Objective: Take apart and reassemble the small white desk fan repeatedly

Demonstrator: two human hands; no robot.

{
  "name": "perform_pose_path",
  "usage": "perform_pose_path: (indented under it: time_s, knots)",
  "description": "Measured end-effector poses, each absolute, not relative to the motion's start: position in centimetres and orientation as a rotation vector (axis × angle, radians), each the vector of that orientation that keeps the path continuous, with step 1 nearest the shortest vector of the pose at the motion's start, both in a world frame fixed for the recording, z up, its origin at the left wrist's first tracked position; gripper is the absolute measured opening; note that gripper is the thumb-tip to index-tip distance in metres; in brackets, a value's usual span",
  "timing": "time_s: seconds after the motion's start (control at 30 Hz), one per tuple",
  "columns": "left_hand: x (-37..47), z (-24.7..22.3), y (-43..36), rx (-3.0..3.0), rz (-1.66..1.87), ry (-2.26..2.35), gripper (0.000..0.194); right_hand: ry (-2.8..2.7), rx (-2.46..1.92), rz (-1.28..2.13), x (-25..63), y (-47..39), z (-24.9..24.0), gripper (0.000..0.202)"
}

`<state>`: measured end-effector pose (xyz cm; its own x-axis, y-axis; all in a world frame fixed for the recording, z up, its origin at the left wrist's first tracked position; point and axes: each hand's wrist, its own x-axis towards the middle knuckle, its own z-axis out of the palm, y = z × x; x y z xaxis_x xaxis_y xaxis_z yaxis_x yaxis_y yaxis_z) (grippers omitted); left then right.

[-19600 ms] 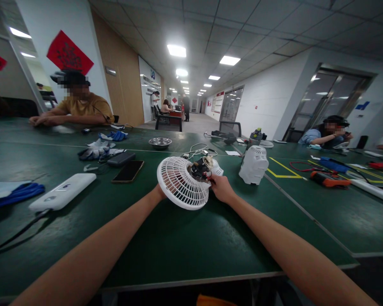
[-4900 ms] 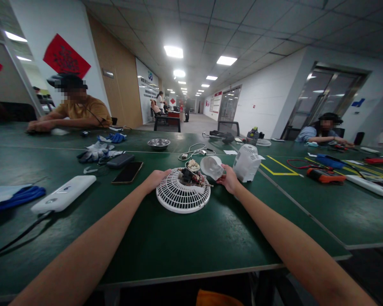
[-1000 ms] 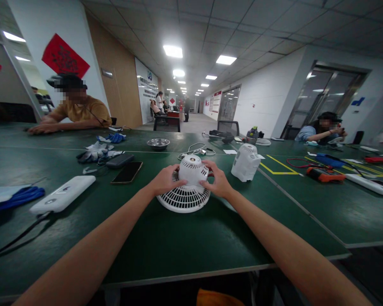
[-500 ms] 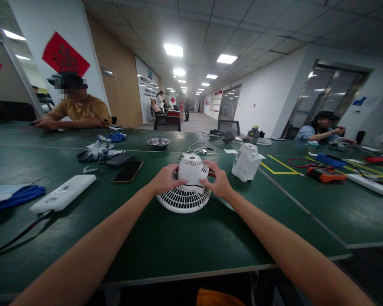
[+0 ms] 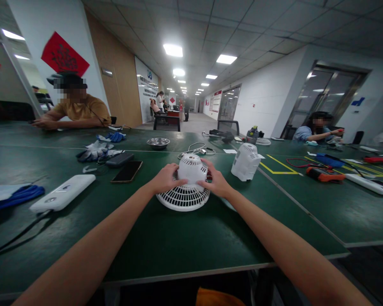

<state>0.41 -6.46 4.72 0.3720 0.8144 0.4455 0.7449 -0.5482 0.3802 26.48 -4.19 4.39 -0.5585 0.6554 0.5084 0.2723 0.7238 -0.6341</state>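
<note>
In front of me a white fan head (image 5: 189, 170) rests on the green table, its round slatted grille (image 5: 184, 199) facing down and its vented motor housing on top. My left hand (image 5: 166, 178) grips the housing from the left, thumb across the front. From the right, my right hand (image 5: 215, 179) holds the same housing, thumb at the front and fingers around the side. The far side of the housing and some fingertips are hidden. Just to the right stands a separate white plastic housing (image 5: 245, 162) with slots in its top.
Left of my hands lie a phone (image 5: 127, 171), a dark case (image 5: 120, 159), gloves (image 5: 97, 151) and a white power bank (image 5: 64, 193). Behind the fan are a metal bowl (image 5: 158, 143) and a white cable (image 5: 198, 148). An orange multimeter (image 5: 324, 174) lies right. Two people sit across the table.
My right thumb and fingers have shifted slightly on the housing. The fan head stays in nearly the same place, and my left hand looks unchanged.
</note>
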Motion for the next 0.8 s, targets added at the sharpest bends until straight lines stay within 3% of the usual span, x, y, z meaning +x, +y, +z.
perform_pose_path:
  time_s: [0.3,0.57,0.8]
  knots:
    - [0.19,5.27,-6.86,2.447,0.875,1.397,0.068,-2.217,-0.658,0.63,26.49,-4.25,4.7,0.088]
    - [0.14,5.41,-6.64,2.432,0.902,1.363,0.059,-2.219,-0.75,0.52,26.09,-4.47,4.8,0.089]
    - [0.21,5.12,-6.69,2.484,0.917,1.349,0.063,-2.272,-0.719,0.386,26.36,-4.94,5.15,0.091]
